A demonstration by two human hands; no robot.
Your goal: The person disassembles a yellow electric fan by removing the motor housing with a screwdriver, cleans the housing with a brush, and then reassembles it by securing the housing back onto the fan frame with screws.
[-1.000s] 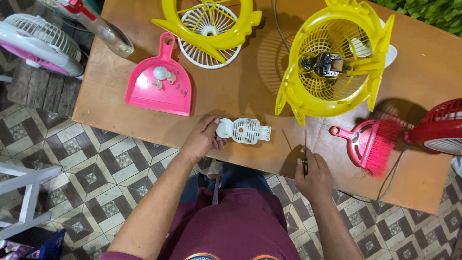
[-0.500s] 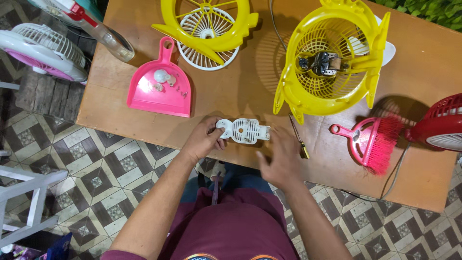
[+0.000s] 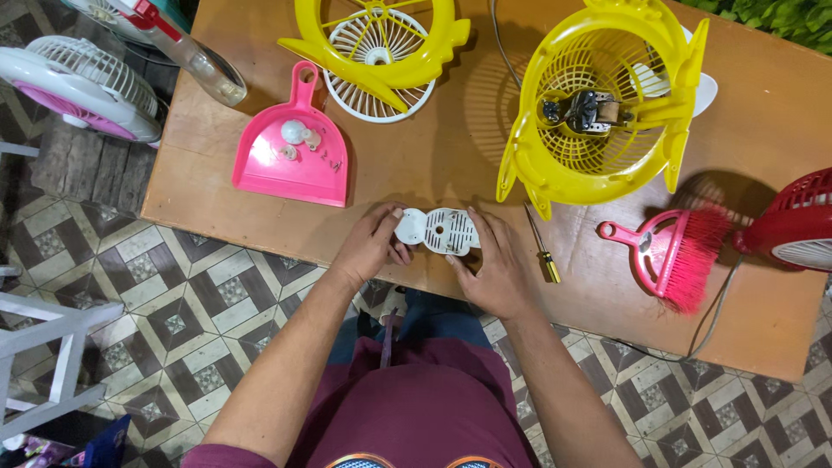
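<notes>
Both my hands are on the white vented motor cover (image 3: 438, 230), at the near edge of the table (image 3: 416, 173). My left hand (image 3: 371, 247) has its grip closed on the cover's round left end, thumb on top; my right hand (image 3: 491, 269) grips the slotted right end, fingers curled round its edge. The cover is held between them, just above or on the wood; I cannot tell which. Just right of my right grip lies a yellow-handled screwdriver (image 3: 542, 249). Up and left of my left grip, a pink dustpan (image 3: 295, 156) holds a few small pale parts. Above my right grip, a yellow fan housing (image 3: 598, 113) tilts open, a bare motor (image 3: 582, 111) inside. Further right lies a pink brush (image 3: 672, 251).
</notes>
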